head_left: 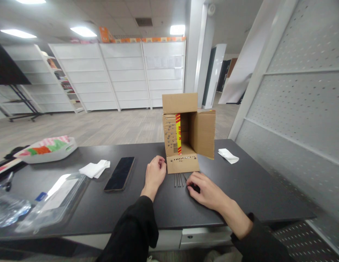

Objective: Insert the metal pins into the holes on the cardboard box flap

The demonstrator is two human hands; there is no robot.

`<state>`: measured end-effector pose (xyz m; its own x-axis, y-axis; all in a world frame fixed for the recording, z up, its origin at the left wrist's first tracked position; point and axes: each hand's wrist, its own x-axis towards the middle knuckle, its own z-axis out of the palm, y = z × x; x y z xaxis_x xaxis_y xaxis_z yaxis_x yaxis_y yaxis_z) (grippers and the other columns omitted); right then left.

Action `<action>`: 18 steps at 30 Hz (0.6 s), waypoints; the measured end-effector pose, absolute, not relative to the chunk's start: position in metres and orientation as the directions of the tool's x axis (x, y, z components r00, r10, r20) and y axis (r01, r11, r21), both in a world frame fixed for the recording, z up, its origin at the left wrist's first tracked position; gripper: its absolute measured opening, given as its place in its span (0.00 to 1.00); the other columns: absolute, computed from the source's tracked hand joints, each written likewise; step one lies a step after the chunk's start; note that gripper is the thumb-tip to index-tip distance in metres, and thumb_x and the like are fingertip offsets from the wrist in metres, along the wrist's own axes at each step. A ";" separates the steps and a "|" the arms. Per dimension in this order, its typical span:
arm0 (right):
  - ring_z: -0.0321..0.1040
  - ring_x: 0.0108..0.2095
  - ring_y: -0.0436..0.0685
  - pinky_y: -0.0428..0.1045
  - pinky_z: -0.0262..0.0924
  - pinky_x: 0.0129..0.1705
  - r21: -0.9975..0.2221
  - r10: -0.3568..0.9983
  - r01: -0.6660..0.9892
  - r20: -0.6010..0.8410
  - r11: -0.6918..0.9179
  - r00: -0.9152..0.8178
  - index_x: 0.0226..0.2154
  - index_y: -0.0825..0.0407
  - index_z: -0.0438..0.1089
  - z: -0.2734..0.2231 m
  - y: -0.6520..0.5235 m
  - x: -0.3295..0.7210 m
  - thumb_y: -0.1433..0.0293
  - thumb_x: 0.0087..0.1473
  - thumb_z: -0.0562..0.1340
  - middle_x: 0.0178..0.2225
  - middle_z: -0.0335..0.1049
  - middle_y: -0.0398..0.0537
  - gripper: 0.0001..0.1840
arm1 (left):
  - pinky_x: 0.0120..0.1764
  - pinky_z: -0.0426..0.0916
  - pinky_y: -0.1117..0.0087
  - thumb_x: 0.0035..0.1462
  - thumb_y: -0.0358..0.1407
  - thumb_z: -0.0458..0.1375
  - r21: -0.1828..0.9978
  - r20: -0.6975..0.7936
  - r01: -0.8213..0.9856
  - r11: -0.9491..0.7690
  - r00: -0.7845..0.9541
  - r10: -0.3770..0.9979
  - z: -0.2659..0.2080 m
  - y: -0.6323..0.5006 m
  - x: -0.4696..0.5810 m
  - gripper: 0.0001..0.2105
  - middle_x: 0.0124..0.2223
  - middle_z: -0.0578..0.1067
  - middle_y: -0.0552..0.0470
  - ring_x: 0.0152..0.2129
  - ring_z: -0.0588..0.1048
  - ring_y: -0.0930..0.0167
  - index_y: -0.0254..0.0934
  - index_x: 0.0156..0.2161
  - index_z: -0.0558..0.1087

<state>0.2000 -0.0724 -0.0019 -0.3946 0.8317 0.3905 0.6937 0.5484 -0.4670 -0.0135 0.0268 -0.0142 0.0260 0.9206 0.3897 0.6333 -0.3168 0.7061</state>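
Observation:
An open cardboard box stands on the dark table with its flaps spread. Dark round spots dot its left panel, and a row of small holes crosses its front flap. Several thin metal nails lie side by side before that flap. My right hand is beside them, fingers curled, its fingertips closed at the slanted rightmost nail. Left of the box, my left hand rests with fingers bent inward close to the flap's edge; whatever they may hold is hidden.
A black phone lies left of my left hand. Crumpled white tissues and a clear plastic case are farther left, with a water bottle and white basket. Another folded tissue lies right of the box. A perforated panel borders the right.

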 end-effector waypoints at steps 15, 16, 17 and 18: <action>0.67 0.41 0.56 0.52 0.62 0.45 -0.459 0.823 0.688 0.392 0.562 -0.411 0.39 0.50 0.71 -0.006 -0.070 0.199 0.77 0.56 0.58 0.38 0.70 0.47 0.10 | 0.33 0.64 0.73 0.55 0.29 0.52 0.701 0.390 0.640 -0.314 0.025 0.921 -0.013 0.026 -0.013 0.06 0.31 0.76 0.52 0.27 0.72 0.73 0.38 0.35 0.71; 0.67 0.41 0.56 0.52 0.62 0.46 -0.455 0.821 0.688 0.395 0.565 -0.413 0.39 0.49 0.71 -0.007 -0.069 0.199 0.77 0.57 0.58 0.38 0.70 0.47 0.10 | 0.33 0.64 0.73 0.55 0.29 0.52 0.701 0.389 0.640 -0.313 0.025 0.921 -0.013 0.026 -0.013 0.06 0.31 0.76 0.52 0.27 0.72 0.73 0.38 0.35 0.71; 0.67 0.41 0.56 0.52 0.61 0.46 -0.451 0.818 0.688 0.398 0.569 -0.416 0.39 0.49 0.72 -0.008 -0.069 0.199 0.77 0.57 0.58 0.38 0.70 0.47 0.10 | 0.33 0.64 0.73 0.55 0.29 0.52 0.701 0.389 0.641 -0.313 0.024 0.921 -0.012 0.026 -0.013 0.06 0.31 0.76 0.52 0.28 0.72 0.72 0.38 0.35 0.71; 0.67 0.41 0.56 0.52 0.61 0.46 -0.447 0.815 0.687 0.402 0.573 -0.418 0.39 0.49 0.72 -0.009 -0.069 0.198 0.77 0.58 0.58 0.38 0.70 0.47 0.10 | 0.33 0.64 0.73 0.55 0.29 0.52 0.700 0.389 0.642 -0.313 0.025 0.921 -0.012 0.026 -0.013 0.06 0.31 0.76 0.52 0.28 0.72 0.72 0.38 0.35 0.71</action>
<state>0.1985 -0.0686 -0.0086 -0.4179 0.8150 0.4015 0.6869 0.5727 -0.4475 -0.0132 0.0256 -0.0123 0.0250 0.9209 0.3890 0.6418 -0.3131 0.7000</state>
